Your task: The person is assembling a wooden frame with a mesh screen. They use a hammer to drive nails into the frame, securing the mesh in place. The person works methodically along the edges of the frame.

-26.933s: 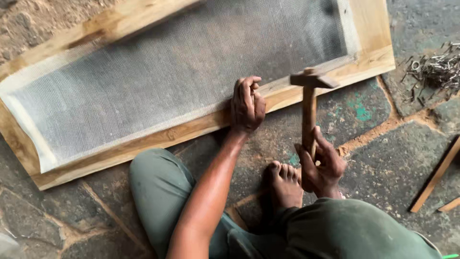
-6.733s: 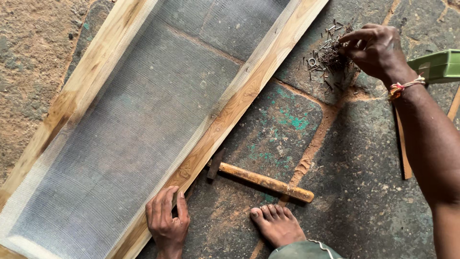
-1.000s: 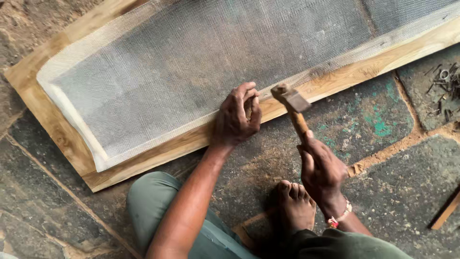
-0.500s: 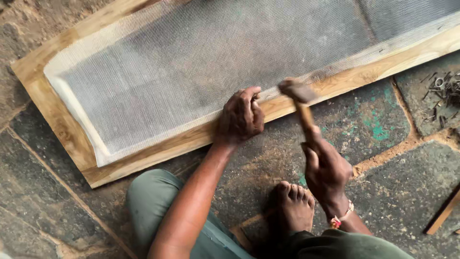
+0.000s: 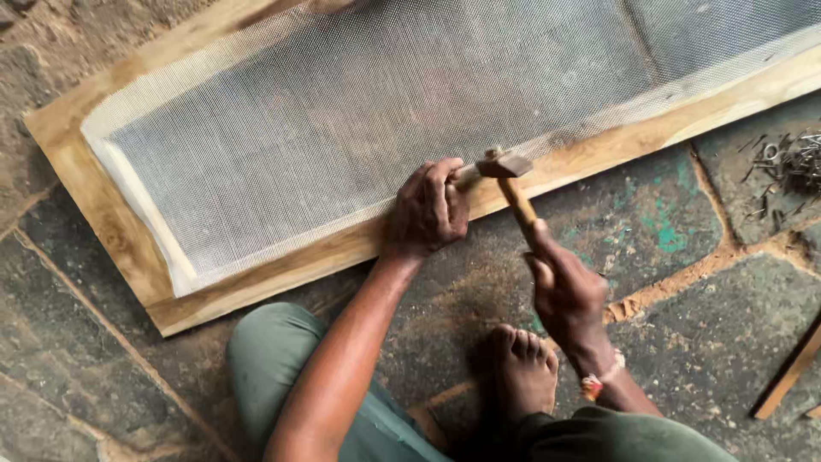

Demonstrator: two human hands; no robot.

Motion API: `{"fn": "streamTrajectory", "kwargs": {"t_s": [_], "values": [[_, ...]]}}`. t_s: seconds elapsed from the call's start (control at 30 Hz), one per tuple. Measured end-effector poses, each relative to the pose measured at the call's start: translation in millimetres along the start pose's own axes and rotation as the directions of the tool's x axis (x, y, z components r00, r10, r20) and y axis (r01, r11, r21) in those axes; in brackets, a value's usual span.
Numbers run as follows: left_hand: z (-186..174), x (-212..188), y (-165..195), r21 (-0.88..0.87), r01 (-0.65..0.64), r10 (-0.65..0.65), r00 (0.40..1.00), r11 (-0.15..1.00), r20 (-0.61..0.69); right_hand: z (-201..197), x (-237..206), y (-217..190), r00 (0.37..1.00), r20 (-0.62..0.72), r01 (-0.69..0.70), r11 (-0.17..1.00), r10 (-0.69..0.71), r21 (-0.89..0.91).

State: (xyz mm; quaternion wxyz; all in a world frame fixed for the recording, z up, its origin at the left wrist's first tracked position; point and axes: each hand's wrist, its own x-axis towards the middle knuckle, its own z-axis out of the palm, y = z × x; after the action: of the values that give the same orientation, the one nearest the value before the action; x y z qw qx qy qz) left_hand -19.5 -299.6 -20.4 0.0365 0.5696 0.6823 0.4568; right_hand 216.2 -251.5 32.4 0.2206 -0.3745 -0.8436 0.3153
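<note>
Hammer (image 5: 506,178) lower, beside left hand (image 5: 426,211)

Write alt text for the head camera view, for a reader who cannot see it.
A person's right hand swings a wooden-handled hammer down at the near rail of a wooden frame covered with wire mesh, while the left hand rests on that rail by the hammer head. The frame lies on a stone floor; loose nails are heaped at right.
</note>
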Motion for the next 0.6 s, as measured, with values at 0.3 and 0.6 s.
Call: {"fn": "streamTrajectory", "kwargs": {"t_s": [0.3, 0.6], "values": [[6, -2, -4, -0.069, 0.018, -0.02, 0.999, 0.997, -0.031, 4, -6, 4, 0.999, -0.042, -0.012, 0.999, 0.01, -0.041], [8, -5, -8, 0.012, -0.066, 0.067, 0.984, 0.998, -0.162, 9, -16, 9, 0.908, 0.173, -0.415, 0.777, 0.381, 0.473]]}}
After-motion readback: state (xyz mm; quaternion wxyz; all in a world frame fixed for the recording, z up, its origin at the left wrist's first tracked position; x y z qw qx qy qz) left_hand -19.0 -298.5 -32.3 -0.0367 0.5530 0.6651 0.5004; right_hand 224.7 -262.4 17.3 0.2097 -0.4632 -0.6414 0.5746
